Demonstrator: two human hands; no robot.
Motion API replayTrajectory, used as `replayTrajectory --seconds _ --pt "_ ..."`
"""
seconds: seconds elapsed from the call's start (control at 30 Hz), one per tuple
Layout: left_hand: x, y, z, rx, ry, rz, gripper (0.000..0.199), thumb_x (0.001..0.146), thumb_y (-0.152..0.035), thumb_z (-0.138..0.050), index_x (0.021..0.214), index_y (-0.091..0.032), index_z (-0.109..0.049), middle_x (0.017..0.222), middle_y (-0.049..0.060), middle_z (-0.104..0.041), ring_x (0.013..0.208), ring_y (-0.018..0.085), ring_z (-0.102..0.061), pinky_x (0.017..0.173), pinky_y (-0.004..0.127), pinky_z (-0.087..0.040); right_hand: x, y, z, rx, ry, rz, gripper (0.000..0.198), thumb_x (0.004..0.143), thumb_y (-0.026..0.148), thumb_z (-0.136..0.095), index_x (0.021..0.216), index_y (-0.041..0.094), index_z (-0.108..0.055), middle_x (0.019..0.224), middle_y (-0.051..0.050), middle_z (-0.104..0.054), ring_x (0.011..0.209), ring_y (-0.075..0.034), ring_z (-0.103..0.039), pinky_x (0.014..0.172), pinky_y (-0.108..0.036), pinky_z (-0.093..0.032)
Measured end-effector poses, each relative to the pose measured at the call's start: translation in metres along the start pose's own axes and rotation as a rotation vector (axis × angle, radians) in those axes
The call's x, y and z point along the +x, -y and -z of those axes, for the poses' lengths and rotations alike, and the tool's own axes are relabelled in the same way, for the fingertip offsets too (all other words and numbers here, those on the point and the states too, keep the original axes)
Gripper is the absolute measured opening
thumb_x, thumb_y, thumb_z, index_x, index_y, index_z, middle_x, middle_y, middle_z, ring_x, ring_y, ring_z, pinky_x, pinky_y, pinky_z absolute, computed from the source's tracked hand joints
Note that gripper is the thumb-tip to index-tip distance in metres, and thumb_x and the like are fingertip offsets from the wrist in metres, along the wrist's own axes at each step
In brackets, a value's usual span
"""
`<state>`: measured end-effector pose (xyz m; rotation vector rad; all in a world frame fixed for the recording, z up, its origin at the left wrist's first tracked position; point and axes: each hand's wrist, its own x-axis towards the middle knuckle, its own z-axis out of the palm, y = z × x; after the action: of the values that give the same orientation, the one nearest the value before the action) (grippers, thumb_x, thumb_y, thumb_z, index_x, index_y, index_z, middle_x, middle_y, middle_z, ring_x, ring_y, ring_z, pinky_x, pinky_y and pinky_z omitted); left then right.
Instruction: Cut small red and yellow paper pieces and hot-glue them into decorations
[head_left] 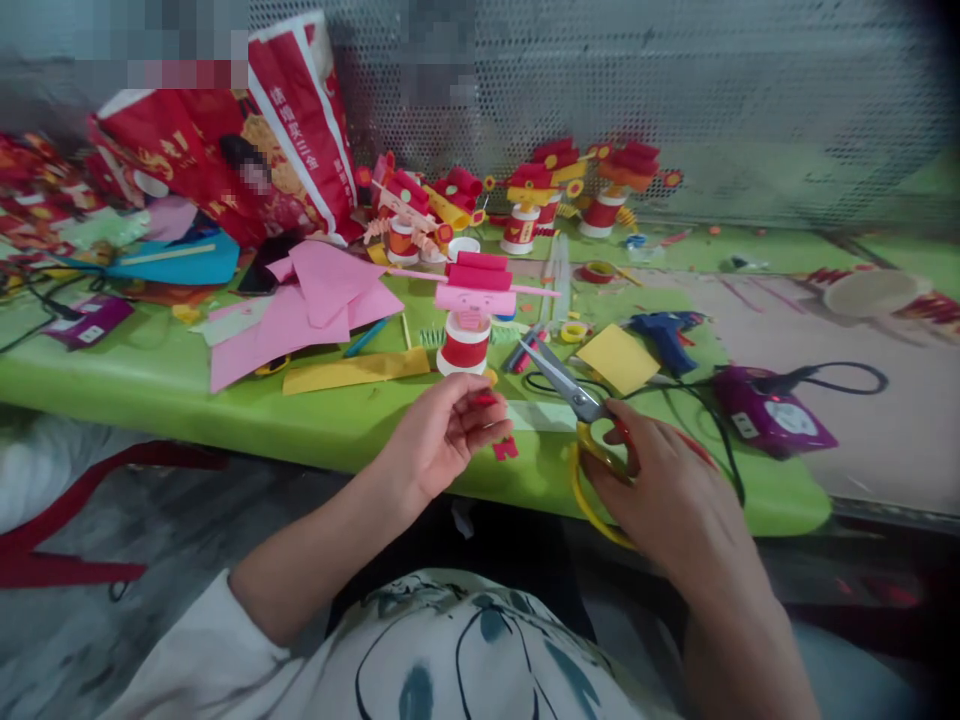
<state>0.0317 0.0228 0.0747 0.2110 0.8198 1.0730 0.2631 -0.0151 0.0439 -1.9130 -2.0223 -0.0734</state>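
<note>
Pinching what looks like a small red foam scrap (pixel 484 400) in your left hand (pixel 442 435), your right hand (pixel 667 490) grips the yellow-handled steel scissors (pixel 581 420), blades parted, cutting unfinished beside the pink-hatted paper-cup figure (pixel 469 320).

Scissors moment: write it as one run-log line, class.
right hand: grips yellow-handled scissors, blades open | left hand: pinches small red piece | red scrap on green table

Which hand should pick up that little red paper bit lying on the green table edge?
Probably the left hand. The small red paper scrap lies just beside its fingers, which pinch only a tiny red piece. The right hand is full with the yellow-handled scissors.
</note>
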Motion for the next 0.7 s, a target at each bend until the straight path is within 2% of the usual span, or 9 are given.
replayTrajectory --seconds 0.17,0.4,0.5,0.6,0.7 --pt "0.001 0.002 0.001 -0.070 -0.015 -0.039 0.010 0.097 -0.011 -0.061 0.092 -0.010 -0.071 0.080 0.008 -0.079 0.074 0.015 -0.078 0.066 0.023 -0.066 0.007 0.001 -0.004 -0.092 0.009 0.035 0.057 0.092 0.038 -0.061 0.141 0.008 -0.062 0.116 -0.016 -0.076 0.101 -0.039 -0.074 0.080 -0.046 -0.059" --pt "0.000 -0.001 0.001 -0.072 -0.045 0.019 0.014 0.097 -0.010 -0.060 0.088 -0.009 -0.070 0.079 0.009 -0.078 0.071 0.014 -0.077 0.065 0.022 -0.065 0.011 0.000 -0.008 -0.125 0.045 0.012 0.058 0.091 0.037 -0.067 0.141 0.009 -0.063 0.118 -0.016 -0.077 0.102 -0.038 -0.075 0.081 -0.044 -0.060" --pt "-0.003 -0.001 0.004 -0.049 -0.034 0.039 0.014 0.096 -0.011 -0.062 0.084 -0.009 -0.069 0.073 0.005 -0.073 0.063 0.010 -0.071 0.064 0.020 -0.065 0.014 0.002 -0.006 -0.130 0.060 -0.002 0.058 0.090 0.037 -0.071 0.141 0.010 -0.063 0.115 -0.015 -0.078 0.098 -0.037 -0.076 0.078 -0.042 -0.060" --pt "-0.009 0.001 0.008 0.046 0.074 -0.010 0.012 0.090 -0.013 -0.069 0.078 -0.012 -0.066 0.066 -0.002 -0.065 0.054 0.005 -0.059 0.059 0.018 -0.062 0.017 0.004 -0.004 -0.144 0.071 -0.011 0.056 0.090 0.036 -0.073 0.139 0.012 -0.065 0.112 -0.013 -0.079 0.099 -0.036 -0.076 0.077 -0.041 -0.059" --pt "-0.013 0.004 0.015 0.167 0.160 -0.049 0.016 0.083 -0.016 -0.076 0.074 -0.015 -0.062 0.058 -0.007 -0.054 0.048 0.004 -0.046 0.047 0.014 -0.052 0.021 0.004 -0.001 -0.174 0.060 -0.027 0.052 0.090 0.037 -0.073 0.136 0.013 -0.067 0.108 -0.012 -0.080 0.097 -0.035 -0.076 0.075 -0.039 -0.057"
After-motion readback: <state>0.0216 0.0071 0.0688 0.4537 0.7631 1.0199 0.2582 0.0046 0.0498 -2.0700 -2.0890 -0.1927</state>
